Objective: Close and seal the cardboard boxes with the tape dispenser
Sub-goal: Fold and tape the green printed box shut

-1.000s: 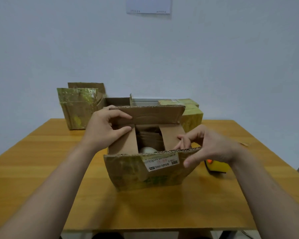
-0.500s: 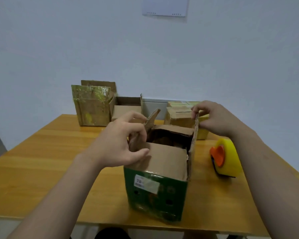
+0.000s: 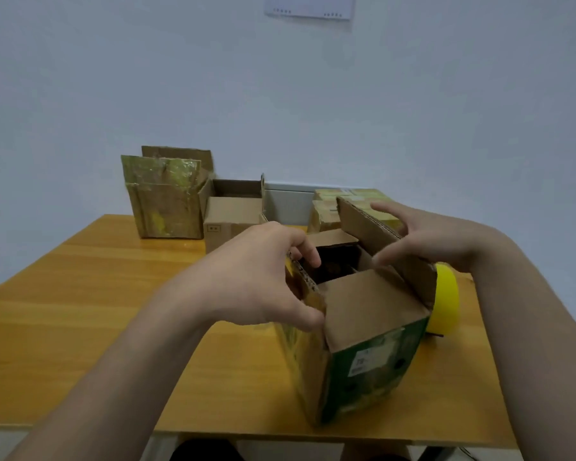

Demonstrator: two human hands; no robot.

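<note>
In the head view the green box point(image 3: 363, 354) stood on the wooden table point(image 3: 113, 294) close to its front edge, turned corner-on to the camera, its top not yet shut. The near flap point(image 3: 366, 304) lay folded inward over the opening, and dark contents showed in the gap behind it. The left hand point(image 3: 256, 277) had its fingers curled over the corrugated edge of the left flap point(image 3: 305, 277), gripping it. The right hand point(image 3: 423, 237) held the right flap point(image 3: 383, 241) between thumb and fingers, and that flap stood tilted up. The yellow tape dispenser point(image 3: 446, 304) sat on the table just behind the box's right side, untouched by either hand. By my judgement this box was about halfway to closed: both long flaps had to come down and meet, and no tape lay across the seam. At the back a plain open box point(image 3: 233, 211) waited beside a tape-wrapped box point(image 3: 167, 201), so more closing and sealing seemed left
</note>
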